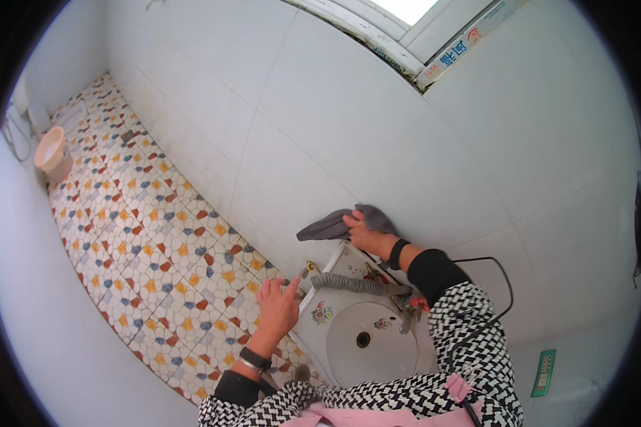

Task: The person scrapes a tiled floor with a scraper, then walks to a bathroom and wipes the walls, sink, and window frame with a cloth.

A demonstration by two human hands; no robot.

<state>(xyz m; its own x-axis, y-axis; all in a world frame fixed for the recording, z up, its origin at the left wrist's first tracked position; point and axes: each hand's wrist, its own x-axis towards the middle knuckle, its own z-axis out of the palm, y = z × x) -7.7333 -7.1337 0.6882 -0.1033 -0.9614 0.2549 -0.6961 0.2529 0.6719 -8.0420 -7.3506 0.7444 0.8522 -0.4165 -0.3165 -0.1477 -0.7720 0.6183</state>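
My right hand [364, 234] grips a dark grey cloth [326, 227] and presses it against the white tiled wall [320, 133], just beyond the sink's corner. My left hand [279, 307] is held beside the sink's left edge, fingers apart, with nothing in it. Below and between the hands is a white ceramic washbasin [347, 363] with flower decorations and a dark drain. A grey corrugated hose [352, 283] lies across its back edge, near a metal tap [406, 320]. A brass fitting [310, 265] shows close to my left fingertips.
The patterned pebble-look floor [155, 240] runs off to the left, with a drain cover [127, 136] and a peach plastic bucket [53, 152] at the far end. A window frame [406, 42] is above. A green plaque [544, 372] is on the wall at lower right.
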